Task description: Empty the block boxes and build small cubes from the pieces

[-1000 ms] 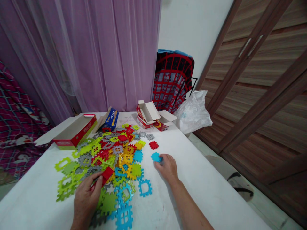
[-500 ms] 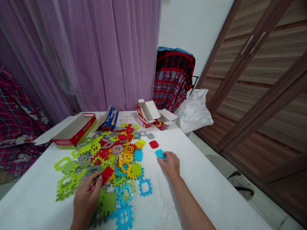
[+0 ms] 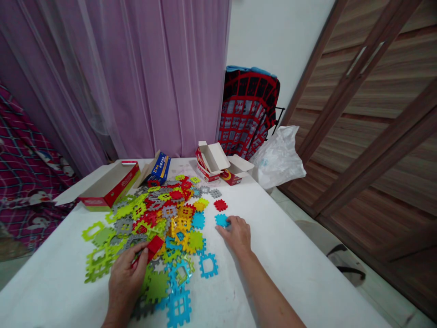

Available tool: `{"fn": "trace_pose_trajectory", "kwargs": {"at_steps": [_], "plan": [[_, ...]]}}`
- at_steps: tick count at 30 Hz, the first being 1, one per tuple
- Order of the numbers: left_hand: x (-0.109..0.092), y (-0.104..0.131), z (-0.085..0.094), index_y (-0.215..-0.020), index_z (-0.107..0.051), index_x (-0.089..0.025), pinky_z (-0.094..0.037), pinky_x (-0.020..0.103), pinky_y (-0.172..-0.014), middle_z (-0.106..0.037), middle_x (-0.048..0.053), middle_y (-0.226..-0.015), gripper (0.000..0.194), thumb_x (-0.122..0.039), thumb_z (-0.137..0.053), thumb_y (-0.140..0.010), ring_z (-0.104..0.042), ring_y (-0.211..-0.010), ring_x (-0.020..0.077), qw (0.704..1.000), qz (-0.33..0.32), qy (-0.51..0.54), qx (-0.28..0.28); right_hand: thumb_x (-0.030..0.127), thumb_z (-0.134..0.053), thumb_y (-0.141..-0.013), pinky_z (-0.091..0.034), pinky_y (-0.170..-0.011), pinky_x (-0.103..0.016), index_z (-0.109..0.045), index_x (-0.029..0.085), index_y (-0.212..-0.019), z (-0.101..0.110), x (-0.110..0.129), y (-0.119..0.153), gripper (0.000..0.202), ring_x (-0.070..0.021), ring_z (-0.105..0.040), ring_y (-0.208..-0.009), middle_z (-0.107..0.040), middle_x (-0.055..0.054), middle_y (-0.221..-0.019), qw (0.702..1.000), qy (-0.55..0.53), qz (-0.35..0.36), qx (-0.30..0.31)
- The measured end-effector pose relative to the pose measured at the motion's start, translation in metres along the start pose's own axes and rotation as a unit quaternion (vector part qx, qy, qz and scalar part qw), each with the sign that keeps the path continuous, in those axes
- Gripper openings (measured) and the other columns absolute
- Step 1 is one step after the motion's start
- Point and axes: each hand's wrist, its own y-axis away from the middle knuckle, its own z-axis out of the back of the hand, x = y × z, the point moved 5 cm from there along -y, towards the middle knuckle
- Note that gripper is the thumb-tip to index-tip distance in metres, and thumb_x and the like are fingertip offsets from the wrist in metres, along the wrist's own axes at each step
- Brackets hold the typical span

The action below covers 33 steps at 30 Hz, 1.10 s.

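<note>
Coloured pieces point(image 3: 159, 285), white table point(image 3: 290, 269)
My left hand point(image 3: 125, 277) pinched a red piece point(image 3: 155, 246); my right hand point(image 3: 239, 236) touched a blue piece point(image 3: 221, 220).

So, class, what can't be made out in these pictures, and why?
Head view:
- Near end of red piece: behind fingers of left hand.
- Lowest pieces in pile: covered by others.
- Small lettering on blue box: too small.
- Inside of white bag: hidden by folds.
- Rest of right forearm: cut by bottom edge.

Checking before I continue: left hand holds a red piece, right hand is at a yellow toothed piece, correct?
No, the head view shows the right hand at a blue toothed piece, not yellow; the left hand does hold a red piece.
</note>
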Motion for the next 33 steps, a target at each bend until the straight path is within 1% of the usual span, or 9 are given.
{"fn": "trace_pose_trajectory", "kwargs": {"at_steps": [3,8,13,18,23,27,30,33], "plan": [[0.001,0.000,0.000,-0.086,-0.072,-0.024,-0.055,0.035,-0.074,-0.076,0.004,-0.083,0.033,-0.051,-0.053,-0.080,-0.069,-0.077,0.0228,1.000,0.000,-0.006,-0.002,0.046,-0.073,-0.077,-0.032,-0.076,-0.033,-0.065,0.021,-0.091,0.000,0.006,0.000,0.030,-0.0227,-0.058,-0.091,-0.068,-0.005,-0.092,1.000,0.004,0.002,0.005],[0.005,0.000,-0.002,-0.086,-0.072,-0.024,-0.055,0.034,-0.074,-0.076,0.003,-0.082,0.033,-0.050,-0.054,-0.080,-0.069,-0.075,0.0219,1.000,-0.004,-0.013,-0.007,0.044,-0.071,-0.078,-0.031,-0.077,-0.032,-0.065,0.021,-0.089,0.001,0.006,0.000,0.026,-0.0226,-0.057,-0.090,-0.068,-0.004,-0.091,1.000,0.000,0.001,0.002],[0.002,-0.001,0.000,-0.085,-0.072,-0.025,-0.055,0.033,-0.072,-0.076,0.003,-0.081,0.032,-0.050,-0.053,-0.080,-0.069,-0.075,0.0220,1.000,-0.012,-0.009,-0.013,0.038,-0.071,-0.076,-0.030,-0.076,-0.032,-0.065,0.021,-0.088,0.002,0.006,0.000,0.022,-0.0225,-0.056,-0.090,-0.067,-0.004,-0.090,1.000,0.003,-0.001,-0.008],[0.000,-0.001,0.001,-0.085,-0.072,-0.025,-0.055,0.034,-0.073,-0.076,0.003,-0.082,0.033,-0.051,-0.053,-0.080,-0.070,-0.077,0.0224,1.000,-0.006,-0.009,-0.010,0.034,-0.069,-0.076,-0.031,-0.076,-0.032,-0.065,0.021,-0.088,0.003,0.008,0.002,0.019,-0.0214,-0.056,-0.089,-0.067,-0.004,-0.089,1.000,0.000,0.004,-0.014],[0.002,0.000,0.000,-0.086,-0.072,-0.025,-0.054,0.033,-0.074,-0.075,0.003,-0.082,0.033,-0.051,-0.053,-0.081,-0.069,-0.075,0.0216,1.000,-0.002,-0.003,-0.008,0.037,-0.068,-0.077,-0.031,-0.076,-0.032,-0.064,0.021,-0.090,0.004,0.011,0.001,0.022,-0.0217,-0.056,-0.089,-0.066,-0.004,-0.091,1.000,0.011,0.009,-0.019],[0.001,0.000,0.000,-0.085,-0.072,-0.024,-0.054,0.034,-0.073,-0.076,0.003,-0.082,0.033,-0.051,-0.053,-0.080,-0.069,-0.075,0.0219,1.000,-0.004,-0.005,-0.008,0.037,-0.069,-0.077,-0.031,-0.075,-0.032,-0.063,0.020,-0.087,0.003,0.012,-0.001,0.021,-0.0223,-0.055,-0.089,-0.066,-0.005,-0.089,1.000,0.021,-0.001,-0.002],[0.000,0.000,0.000,-0.085,-0.073,-0.024,-0.055,0.034,-0.073,-0.076,0.003,-0.081,0.033,-0.051,-0.053,-0.080,-0.069,-0.075,0.0221,1.000,-0.004,-0.004,-0.009,0.035,-0.068,-0.077,-0.031,-0.076,-0.032,-0.063,0.020,-0.085,0.003,0.015,-0.001,0.017,-0.0220,-0.055,-0.089,-0.065,-0.004,-0.088,1.000,0.011,0.016,0.011],[0.001,0.000,0.000,-0.085,-0.072,-0.024,-0.055,0.034,-0.072,-0.075,0.003,-0.081,0.033,-0.051,-0.053,-0.080,-0.069,-0.075,0.0219,1.000,-0.001,-0.002,-0.013,0.035,-0.067,-0.078,-0.031,-0.077,-0.032,-0.063,0.021,-0.086,0.004,0.018,0.001,0.016,-0.0210,-0.055,-0.088,-0.065,-0.003,-0.088,0.999,0.000,0.036,0.007]]}}
